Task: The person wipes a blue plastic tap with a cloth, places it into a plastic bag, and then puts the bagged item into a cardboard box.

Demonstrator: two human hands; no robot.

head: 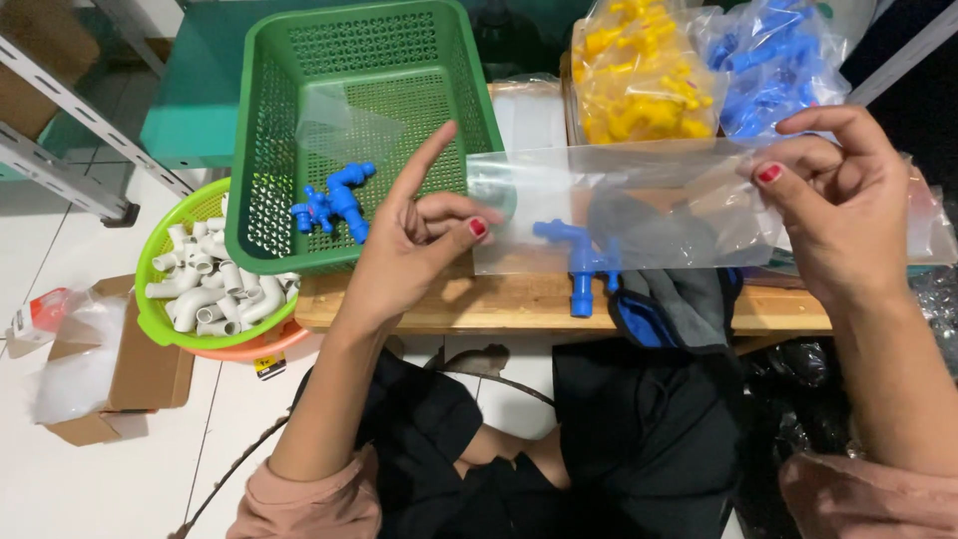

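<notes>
While the left hand (414, 245) and right hand (833, 205) pinch one clear bag (609, 205) taut between them, one blue tap (582, 262) shows blurred behind it, two more (334, 205) left.

The clear bag (639, 205) is glossy thin plastic, the blue tap (582, 262) smooth moulded plastic, the bench (499, 299) bare matt wood.

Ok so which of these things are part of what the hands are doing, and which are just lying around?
In use:
left hand and right hand, stretching the clear plastic bag between them
blue tap on the wooden board
green basket with bagged blue taps

Lying about:
round basket of white pipe elbows
bags of yellow fittings and blue fittings
cardboard box
</notes>
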